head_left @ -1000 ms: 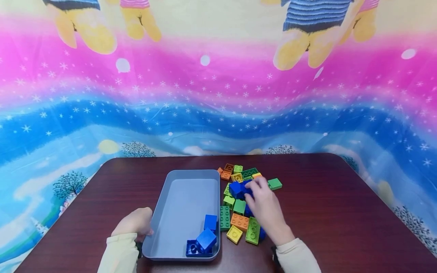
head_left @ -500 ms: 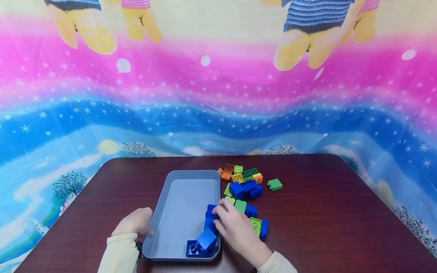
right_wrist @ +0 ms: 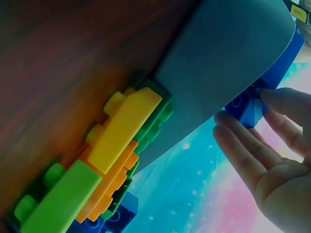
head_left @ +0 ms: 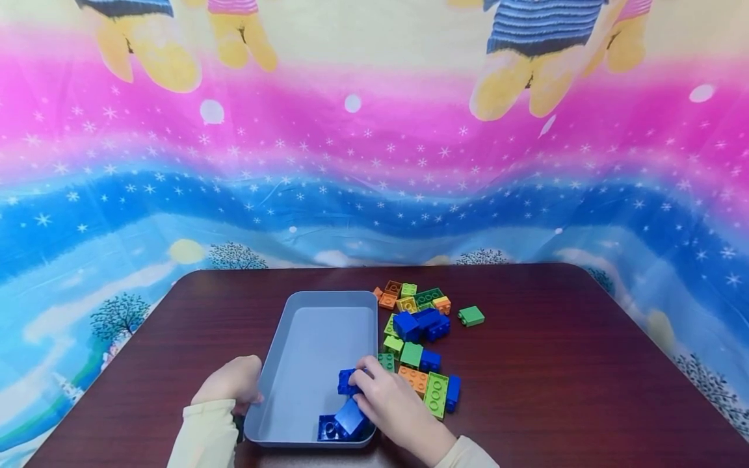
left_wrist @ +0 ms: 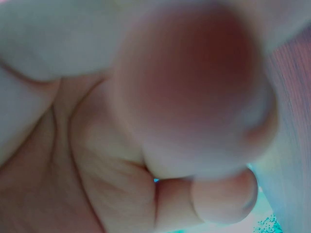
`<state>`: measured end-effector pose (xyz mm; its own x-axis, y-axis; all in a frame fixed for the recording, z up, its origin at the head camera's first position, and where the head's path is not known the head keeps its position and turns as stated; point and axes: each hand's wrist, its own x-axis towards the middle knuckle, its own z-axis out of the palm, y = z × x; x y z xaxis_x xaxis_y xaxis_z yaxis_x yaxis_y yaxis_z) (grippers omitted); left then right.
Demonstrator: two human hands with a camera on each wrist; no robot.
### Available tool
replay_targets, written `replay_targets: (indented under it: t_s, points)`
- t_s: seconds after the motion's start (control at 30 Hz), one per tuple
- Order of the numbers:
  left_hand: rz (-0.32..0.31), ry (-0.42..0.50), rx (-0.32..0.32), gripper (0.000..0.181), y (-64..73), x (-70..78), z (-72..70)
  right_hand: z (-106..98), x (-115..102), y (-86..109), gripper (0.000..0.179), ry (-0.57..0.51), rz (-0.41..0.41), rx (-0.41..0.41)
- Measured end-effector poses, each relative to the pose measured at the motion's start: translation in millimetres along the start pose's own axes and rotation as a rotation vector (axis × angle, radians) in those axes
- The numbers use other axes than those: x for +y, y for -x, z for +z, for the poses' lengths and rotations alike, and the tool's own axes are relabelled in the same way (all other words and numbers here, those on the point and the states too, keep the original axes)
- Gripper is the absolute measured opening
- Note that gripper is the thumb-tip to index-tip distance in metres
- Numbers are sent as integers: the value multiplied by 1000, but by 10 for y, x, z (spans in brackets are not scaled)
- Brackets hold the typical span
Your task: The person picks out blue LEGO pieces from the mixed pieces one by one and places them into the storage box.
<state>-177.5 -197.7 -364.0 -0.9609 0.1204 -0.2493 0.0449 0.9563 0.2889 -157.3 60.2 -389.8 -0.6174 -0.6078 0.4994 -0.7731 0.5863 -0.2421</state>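
Snowflake-printed cloth (head_left: 374, 162) hangs behind a dark worktop (head_left: 538, 370) carrying a grey tray (head_left: 310, 338) and, just right of it, loose coloured bricks (head_left: 412, 354). With the hands apart, the right hand (head_left: 394, 400) pinches a blue brick (head_left: 345, 381) over the tray's right side; the left hand (head_left: 228, 383) is at its left wall, but I cannot tell whether it grips. Releasing early could topple the tilted blue brick (head_left: 351, 416) below, and a low wrist might nudge the loose ones.
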Motion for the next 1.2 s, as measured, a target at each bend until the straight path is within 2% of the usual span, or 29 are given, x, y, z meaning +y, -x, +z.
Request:
replay_targets:
  t_s: [0.5,0.83,1.03,1.2]
  points:
    - [8,8,0,20,5,-14,2,-10,41,2,9,-14,38,-81]
    - [12,0,4,21,7,-8,3,-8,59,6,4,50,20,-122]
    - [15,-2,7,22,10,1,0,-47,80,9,18,111,8,-176]
    - [9,0,-2,21,10,3,2,-123,152,8,26,142,44,-166]
